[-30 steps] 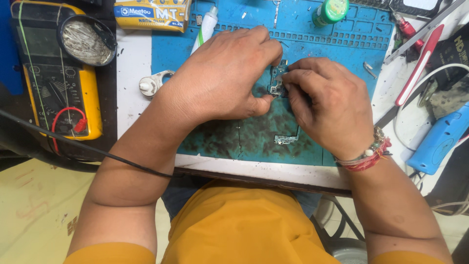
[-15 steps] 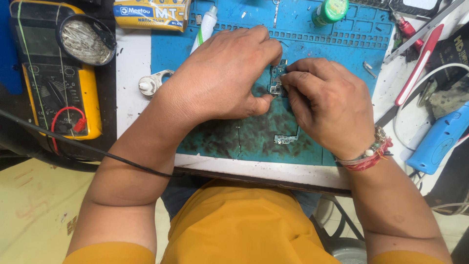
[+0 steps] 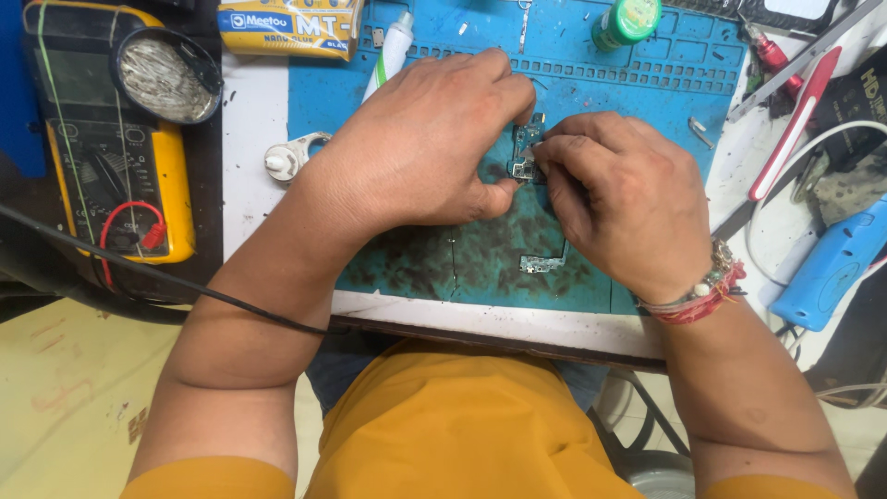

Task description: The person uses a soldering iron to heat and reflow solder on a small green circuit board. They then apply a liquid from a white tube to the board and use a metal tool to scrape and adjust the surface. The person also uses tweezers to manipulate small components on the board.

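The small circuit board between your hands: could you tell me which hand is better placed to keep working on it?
Right, probably. The right hand has its fingertips pinched on the small circuit board at its edge, while the left hand covers it from the other side, apparently bracing it on the blue mat.

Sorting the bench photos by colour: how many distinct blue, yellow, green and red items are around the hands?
Blue: 2, work mat, handheld tool
Yellow: 2, multimeter, box
Green: 2, small jar, circuit board
Red: 1, long tool
Total: 7
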